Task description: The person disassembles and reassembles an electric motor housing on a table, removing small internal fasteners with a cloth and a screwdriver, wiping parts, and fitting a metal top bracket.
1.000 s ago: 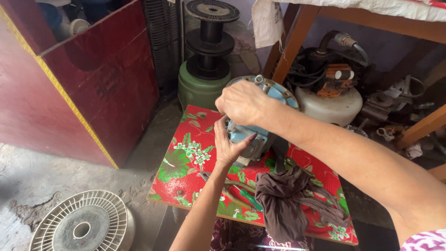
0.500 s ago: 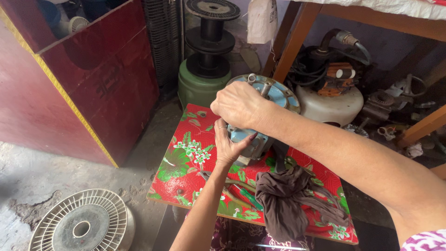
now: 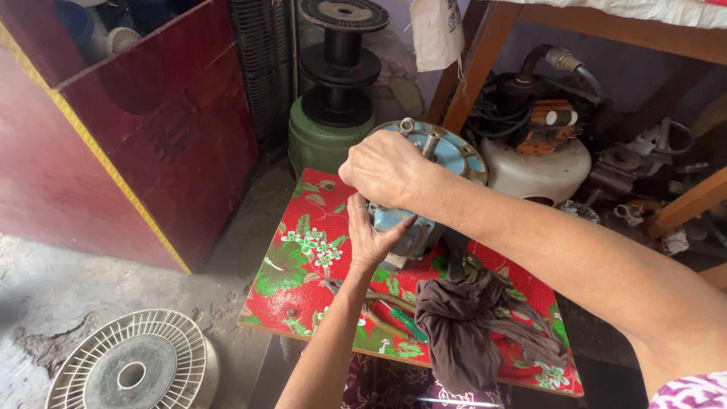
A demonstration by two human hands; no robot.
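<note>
While the blue motor stood on the red flowered table, the right hand was closed over its top and the left hand cupped its side. Next it likely needed a steady hold and a careful turn.

Right hand slid off motor's top centre toward 9 o'clock, baring more of blue fan motor cover and shaft. Left hand pressed closer against motor's lower body.
</note>
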